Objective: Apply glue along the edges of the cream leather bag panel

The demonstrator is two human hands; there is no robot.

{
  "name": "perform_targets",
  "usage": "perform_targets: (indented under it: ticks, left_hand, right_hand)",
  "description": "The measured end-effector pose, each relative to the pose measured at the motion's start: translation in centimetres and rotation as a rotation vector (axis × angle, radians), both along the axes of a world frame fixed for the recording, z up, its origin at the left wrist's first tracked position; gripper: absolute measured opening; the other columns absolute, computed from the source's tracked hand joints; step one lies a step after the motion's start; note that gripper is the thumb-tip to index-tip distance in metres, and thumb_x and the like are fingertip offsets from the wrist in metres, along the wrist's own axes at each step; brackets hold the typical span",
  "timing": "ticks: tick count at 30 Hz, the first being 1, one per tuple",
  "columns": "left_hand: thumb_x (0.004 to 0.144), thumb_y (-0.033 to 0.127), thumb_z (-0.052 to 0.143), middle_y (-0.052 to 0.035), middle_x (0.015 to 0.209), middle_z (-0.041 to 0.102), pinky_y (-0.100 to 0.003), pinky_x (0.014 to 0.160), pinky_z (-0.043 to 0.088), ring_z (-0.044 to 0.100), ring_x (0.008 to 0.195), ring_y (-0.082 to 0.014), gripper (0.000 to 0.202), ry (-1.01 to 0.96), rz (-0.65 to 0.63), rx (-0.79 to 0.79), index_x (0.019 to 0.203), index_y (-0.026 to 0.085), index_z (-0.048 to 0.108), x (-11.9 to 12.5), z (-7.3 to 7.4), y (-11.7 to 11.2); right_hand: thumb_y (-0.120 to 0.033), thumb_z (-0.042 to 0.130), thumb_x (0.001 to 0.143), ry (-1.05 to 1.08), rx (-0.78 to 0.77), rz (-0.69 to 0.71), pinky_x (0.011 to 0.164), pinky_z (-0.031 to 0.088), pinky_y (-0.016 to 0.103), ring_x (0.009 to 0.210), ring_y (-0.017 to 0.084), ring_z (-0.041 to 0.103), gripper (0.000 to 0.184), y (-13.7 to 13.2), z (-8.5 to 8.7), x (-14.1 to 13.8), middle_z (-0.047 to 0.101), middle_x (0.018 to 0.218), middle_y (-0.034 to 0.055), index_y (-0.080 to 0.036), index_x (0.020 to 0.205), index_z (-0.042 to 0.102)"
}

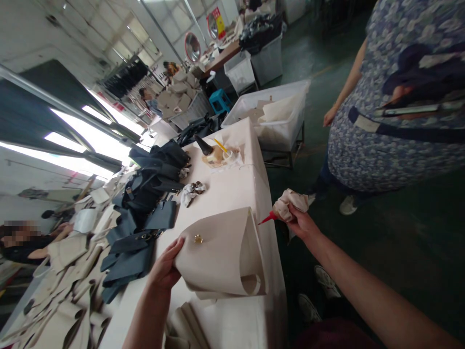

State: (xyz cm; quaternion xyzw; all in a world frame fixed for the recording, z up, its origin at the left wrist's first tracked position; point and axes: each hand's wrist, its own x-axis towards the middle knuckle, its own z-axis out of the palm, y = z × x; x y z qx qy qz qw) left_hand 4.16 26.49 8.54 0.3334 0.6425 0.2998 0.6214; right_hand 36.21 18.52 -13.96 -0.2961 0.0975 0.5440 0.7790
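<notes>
A folded cream leather panel (221,254) with a small gold stud (198,238) lies curled on the cream-covered table (236,189). My left hand (165,269) grips its left edge, fingers wrapped over the fold. My right hand (300,220) is off the table's right side, closed round a squeeze bottle wrapped in cream cloth (290,203); its red nozzle (265,220) points at the panel's upper right edge.
Dark blue leather pieces (145,213) are piled along the table's left. Crumpled rags (192,191) and a glue pot with brush (216,152) sit further back. A white bin (276,114) stands beyond. A person in a floral dress (395,111) stands at right. Other workers sit at left.
</notes>
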Motion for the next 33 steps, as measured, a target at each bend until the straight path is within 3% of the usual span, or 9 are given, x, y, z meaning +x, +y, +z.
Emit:
perform_targets:
  ticks: [5,14,26,33]
  left_hand:
    - [0.089,0.008,0.048,-0.0082,0.068,0.072,-0.027,0.046,0.057,0.067,0.050,-0.0191,0.018,-0.019,0.000,-0.006,0.095,0.011,0.065,0.0,0.2,0.4]
    - [0.083,0.015,0.062,-0.0100,0.073,0.072,-0.025,0.049,0.056,0.066,0.053,-0.0173,0.015,-0.028,-0.054,-0.028,0.096,0.009,0.065,0.3,-2.8,1.5]
    - [0.082,0.015,0.064,-0.0110,0.076,0.073,-0.025,0.049,0.056,0.066,0.054,-0.0175,0.015,-0.008,-0.081,-0.002,0.095,0.008,0.066,1.4,-2.3,1.2]
    - [0.080,0.016,0.066,-0.0114,0.075,0.073,-0.025,0.050,0.055,0.067,0.055,-0.0181,0.017,-0.005,-0.079,-0.004,0.095,0.008,0.067,1.4,-2.4,1.1]
  right_hand:
    - [-0.025,0.087,0.055,-0.005,-0.021,-0.012,0.077,0.060,0.031,0.086,0.018,0.069,0.047,-1.1,-0.2,0.2,0.074,0.096,-0.0034,-0.028,0.098,0.068]
    - [-0.023,0.086,0.058,-0.068,-0.045,-0.041,0.073,0.061,0.028,0.085,0.018,0.070,0.042,-1.3,-1.6,0.9,0.074,0.095,-0.0024,-0.028,0.096,0.068]
    - [-0.022,0.089,0.051,-0.064,-0.083,-0.063,0.068,0.061,0.025,0.078,0.016,0.070,0.047,-0.6,-3.0,0.4,0.075,0.087,-0.0039,-0.027,0.093,0.070]
    - [-0.026,0.088,0.055,-0.083,-0.074,-0.031,0.075,0.060,0.030,0.085,0.019,0.070,0.046,-1.3,-3.3,0.6,0.074,0.094,-0.0010,-0.025,0.097,0.068]
